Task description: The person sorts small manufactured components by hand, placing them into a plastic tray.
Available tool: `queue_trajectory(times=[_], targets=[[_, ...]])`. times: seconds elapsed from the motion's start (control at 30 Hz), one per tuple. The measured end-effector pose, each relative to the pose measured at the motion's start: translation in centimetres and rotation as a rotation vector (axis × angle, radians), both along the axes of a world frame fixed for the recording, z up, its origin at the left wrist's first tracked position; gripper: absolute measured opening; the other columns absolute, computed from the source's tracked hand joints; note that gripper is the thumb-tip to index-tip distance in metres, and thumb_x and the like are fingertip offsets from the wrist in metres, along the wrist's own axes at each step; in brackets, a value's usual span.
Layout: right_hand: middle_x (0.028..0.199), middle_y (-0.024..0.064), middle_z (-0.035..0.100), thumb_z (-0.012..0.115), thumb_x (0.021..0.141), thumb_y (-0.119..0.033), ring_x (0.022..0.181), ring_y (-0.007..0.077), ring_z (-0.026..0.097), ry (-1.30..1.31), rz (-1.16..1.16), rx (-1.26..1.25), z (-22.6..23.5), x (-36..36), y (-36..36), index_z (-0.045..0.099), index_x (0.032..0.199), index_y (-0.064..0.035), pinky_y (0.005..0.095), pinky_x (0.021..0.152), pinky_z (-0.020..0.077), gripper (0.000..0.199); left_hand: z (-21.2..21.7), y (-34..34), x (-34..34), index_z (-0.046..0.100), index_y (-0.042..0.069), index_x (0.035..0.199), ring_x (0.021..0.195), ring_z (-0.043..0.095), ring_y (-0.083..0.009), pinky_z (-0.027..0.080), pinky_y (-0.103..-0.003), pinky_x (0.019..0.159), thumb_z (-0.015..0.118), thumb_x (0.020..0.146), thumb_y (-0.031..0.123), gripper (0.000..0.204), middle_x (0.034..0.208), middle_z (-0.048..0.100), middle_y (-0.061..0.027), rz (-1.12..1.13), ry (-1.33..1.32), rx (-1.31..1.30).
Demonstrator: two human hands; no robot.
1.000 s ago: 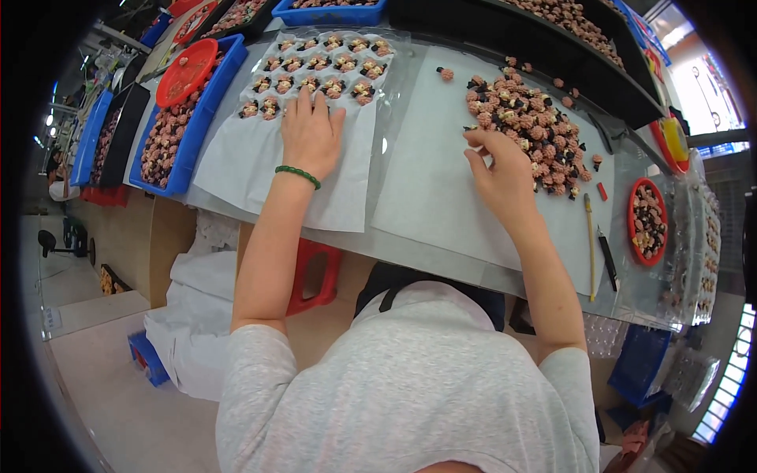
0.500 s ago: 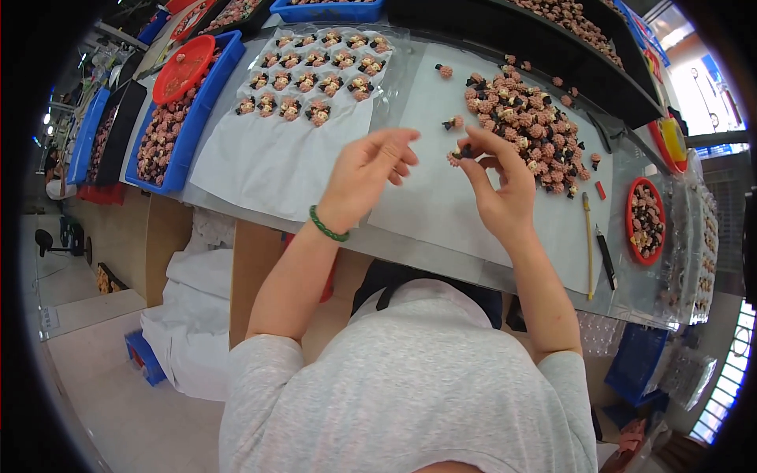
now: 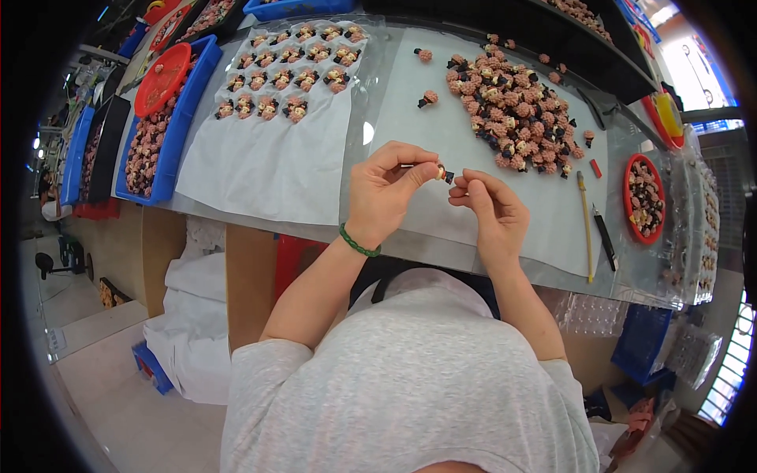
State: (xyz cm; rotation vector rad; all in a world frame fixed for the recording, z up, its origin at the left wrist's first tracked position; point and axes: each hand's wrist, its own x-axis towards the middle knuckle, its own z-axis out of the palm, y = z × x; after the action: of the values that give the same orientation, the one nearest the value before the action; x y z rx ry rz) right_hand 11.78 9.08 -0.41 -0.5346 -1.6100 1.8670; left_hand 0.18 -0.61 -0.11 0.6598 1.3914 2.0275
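Where the bench (image 3: 505,236) curves across the view under a clear sheet, the holdings run as follows; a white cloth (image 3: 268,158) on its left half, carrying rows of small pink-and-black figures (image 3: 288,71); left of the cloth, a blue bin (image 3: 177,134) filled with more of them, a red lid (image 3: 162,79) resting on top; on the right half, a loose heap (image 3: 516,106) of the same figures, two strays just beside its left edge; near the right rim, a red dish (image 3: 646,197) holding a few more; between heap and dish, a yellow stick (image 3: 585,225) and a black pen (image 3: 605,240) lying lengthwise.

Left hand (image 3: 386,193), green band (image 3: 359,243) at the wrist, fingers closed in a pinch on one figure (image 3: 443,173), held above the sheet in front of the heap; right hand (image 3: 493,209) curled, fingertips meeting at the same figure, apparently touching its dark end, though the piece is too small to be sure.
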Motion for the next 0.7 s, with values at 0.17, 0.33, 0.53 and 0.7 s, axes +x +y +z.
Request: queue_trajectory(times=[0.17, 0.33, 0.53, 0.7], targets=[[0.09, 0.0113, 0.061, 0.056, 0.083, -0.003, 0.078, 0.0163, 0.06, -0.021, 0.029, 0.021, -0.3, -0.3, 0.0, 0.058, 0.098, 0.0054, 0.0277, 0.07, 0.0519, 0.017, -0.3, 0.0, 0.4, 0.063, -0.002, 0.086, 0.076, 0.058, -0.0119, 0.048, -0.023, 0.067, 0.062, 0.077, 0.0, 0.009, 0.083, 0.058, -0.0047, 0.053, 0.339, -0.069], [0.091, 0.0114, 0.06, 0.057, 0.082, -0.001, 0.081, 0.0162, 0.06, 0.028, 0.039, 0.004, -0.5, -0.2, -0.2, 0.059, 0.096, 0.005, 0.0275, 0.07, 0.0519, 0.016, -0.5, 0.1, 0.3, 0.062, -0.002, 0.089, 0.078, 0.058, -0.0115, 0.048, -0.023, 0.07, 0.061, 0.078, 0.001, 0.011, 0.085, 0.059, -0.0047, 0.01, 0.171, -0.094], [0.088, 0.0106, 0.06, 0.06, 0.076, 0.003, 0.08, 0.0152, 0.059, 0.044, -0.014, 0.807, -0.2, -1.7, 0.7, 0.06, 0.095, 0.0034, 0.0252, 0.067, 0.051, 0.018, -1.0, -0.1, 0.6, 0.055, -0.003, 0.103, 0.086, 0.057, -0.0126, 0.048, -0.025, 0.078, 0.054, 0.085, 0.007, 0.021, 0.096, 0.059, -0.0074, -0.051, -0.268, 0.038], [0.087, 0.0126, 0.06, 0.063, 0.073, 0.0, 0.074, 0.0166, 0.06, -0.045, 0.178, 0.715, 0.9, -6.0, 3.5, 0.061, 0.094, 0.0001, 0.0258, 0.065, 0.0502, 0.021, -0.9, -0.9, 0.1, 0.052, -0.002, 0.107, 0.089, 0.057, -0.0143, 0.048, -0.027, 0.08, 0.049, 0.088, 0.012, 0.023, 0.091, 0.059, -0.0072, 0.038, -0.442, -0.001]])
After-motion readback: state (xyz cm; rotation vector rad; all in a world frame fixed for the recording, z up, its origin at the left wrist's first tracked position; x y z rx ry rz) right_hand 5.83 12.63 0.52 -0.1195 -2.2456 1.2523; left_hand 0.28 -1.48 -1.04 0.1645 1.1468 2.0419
